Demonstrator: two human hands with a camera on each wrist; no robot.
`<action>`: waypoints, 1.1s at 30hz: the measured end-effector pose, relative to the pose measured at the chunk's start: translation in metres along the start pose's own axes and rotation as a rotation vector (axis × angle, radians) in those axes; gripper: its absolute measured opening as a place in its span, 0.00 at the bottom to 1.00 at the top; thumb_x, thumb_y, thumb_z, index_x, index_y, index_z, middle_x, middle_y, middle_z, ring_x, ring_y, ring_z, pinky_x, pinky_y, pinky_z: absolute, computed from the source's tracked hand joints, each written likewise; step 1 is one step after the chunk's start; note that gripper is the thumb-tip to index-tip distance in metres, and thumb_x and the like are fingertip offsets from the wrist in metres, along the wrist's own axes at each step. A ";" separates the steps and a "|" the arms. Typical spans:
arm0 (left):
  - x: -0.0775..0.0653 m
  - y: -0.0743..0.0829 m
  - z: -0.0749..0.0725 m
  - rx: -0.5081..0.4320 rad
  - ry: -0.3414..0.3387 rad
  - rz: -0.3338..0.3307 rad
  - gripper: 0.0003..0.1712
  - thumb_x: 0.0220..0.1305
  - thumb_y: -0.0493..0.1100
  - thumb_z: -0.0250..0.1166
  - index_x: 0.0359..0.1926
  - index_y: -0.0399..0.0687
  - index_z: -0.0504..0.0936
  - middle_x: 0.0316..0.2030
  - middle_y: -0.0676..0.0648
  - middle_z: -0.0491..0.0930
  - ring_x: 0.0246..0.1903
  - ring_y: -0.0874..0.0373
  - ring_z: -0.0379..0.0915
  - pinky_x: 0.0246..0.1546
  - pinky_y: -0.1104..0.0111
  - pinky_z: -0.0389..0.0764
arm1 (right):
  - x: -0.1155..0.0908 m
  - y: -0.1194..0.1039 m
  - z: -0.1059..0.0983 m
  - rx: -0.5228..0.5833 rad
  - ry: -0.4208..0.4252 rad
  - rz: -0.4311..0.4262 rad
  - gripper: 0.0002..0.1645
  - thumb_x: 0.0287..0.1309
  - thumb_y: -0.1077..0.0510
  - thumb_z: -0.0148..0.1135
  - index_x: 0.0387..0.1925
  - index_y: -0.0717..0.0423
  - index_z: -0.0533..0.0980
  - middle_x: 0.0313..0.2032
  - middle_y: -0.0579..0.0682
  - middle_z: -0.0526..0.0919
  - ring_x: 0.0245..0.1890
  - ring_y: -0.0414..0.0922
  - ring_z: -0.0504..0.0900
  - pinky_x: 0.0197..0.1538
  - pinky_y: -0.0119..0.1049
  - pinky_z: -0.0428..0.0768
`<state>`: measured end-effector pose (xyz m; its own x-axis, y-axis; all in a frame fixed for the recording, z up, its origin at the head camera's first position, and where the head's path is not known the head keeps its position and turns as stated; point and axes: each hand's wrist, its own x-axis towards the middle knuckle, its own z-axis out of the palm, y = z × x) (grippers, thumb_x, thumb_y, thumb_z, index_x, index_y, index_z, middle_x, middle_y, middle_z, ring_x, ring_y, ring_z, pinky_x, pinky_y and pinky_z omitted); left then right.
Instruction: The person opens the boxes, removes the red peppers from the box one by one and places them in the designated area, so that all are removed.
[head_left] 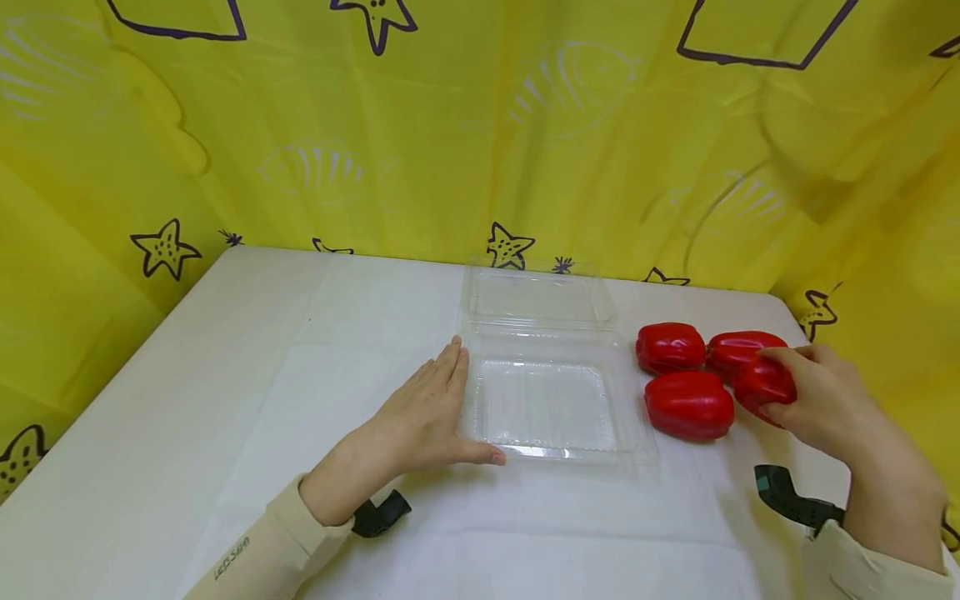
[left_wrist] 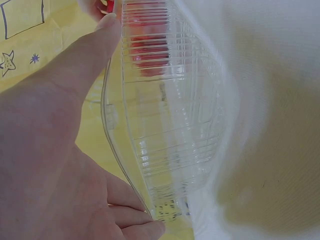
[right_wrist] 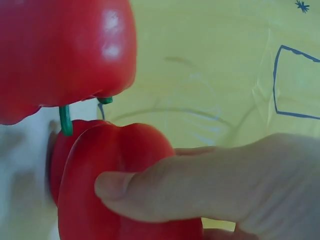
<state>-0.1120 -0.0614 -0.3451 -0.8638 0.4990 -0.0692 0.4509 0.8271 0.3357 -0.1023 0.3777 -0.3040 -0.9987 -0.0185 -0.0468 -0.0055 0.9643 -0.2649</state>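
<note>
A clear plastic clamshell box (head_left: pixel 551 404) lies on the white table with its lid (head_left: pixel 536 298) folded back behind it. Along the box's left rim rests my left hand (head_left: pixel 420 417), fingers straight and thumb stretched along the front edge; the left wrist view shows thumb and fingertips touching the rim. My right hand (head_left: pixel 825 400) grips a red bell pepper (head_left: pixel 765 387) at the right, the thumb across its side in the right wrist view. Close by are more red bell peppers: one in front (head_left: pixel 690 406), one behind it (head_left: pixel 670 347), and one beside the held one (head_left: pixel 742 346).
A yellow curtain (head_left: pixel 420 167) with sea-creature drawings stands behind the table and along both sides. The white tablecloth (head_left: pixel 247 400) spreads to the left of the box. Black camera mounts (head_left: pixel 795 496) sit at both wrists.
</note>
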 end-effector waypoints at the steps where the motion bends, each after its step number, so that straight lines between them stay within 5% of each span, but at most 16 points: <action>1: 0.000 0.000 0.000 -0.001 -0.002 -0.001 0.79 0.42 0.80 0.68 0.76 0.30 0.44 0.78 0.33 0.40 0.78 0.45 0.41 0.77 0.53 0.52 | 0.000 0.002 0.001 0.003 -0.023 0.016 0.45 0.39 0.68 0.74 0.60 0.75 0.64 0.53 0.80 0.57 0.49 0.77 0.57 0.34 0.60 0.83; 23: 0.001 -0.002 -0.002 0.004 -0.020 0.006 0.78 0.44 0.81 0.65 0.77 0.32 0.43 0.79 0.36 0.36 0.79 0.46 0.38 0.77 0.54 0.50 | 0.001 0.006 0.003 -0.020 -0.159 0.051 0.41 0.34 0.65 0.78 0.52 0.67 0.67 0.46 0.79 0.57 0.47 0.75 0.53 0.31 0.54 0.80; 33: 0.001 -0.001 -0.002 -0.002 -0.022 -0.001 0.78 0.43 0.81 0.65 0.77 0.32 0.43 0.79 0.36 0.36 0.79 0.47 0.38 0.78 0.55 0.50 | 0.004 0.012 0.011 -0.038 -0.188 0.090 0.43 0.34 0.65 0.77 0.56 0.67 0.68 0.46 0.79 0.58 0.47 0.75 0.54 0.30 0.53 0.80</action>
<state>-0.1137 -0.0628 -0.3437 -0.8589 0.5042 -0.0903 0.4500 0.8269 0.3372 -0.1063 0.3861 -0.3177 -0.9684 0.0222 -0.2486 0.0777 0.9734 -0.2155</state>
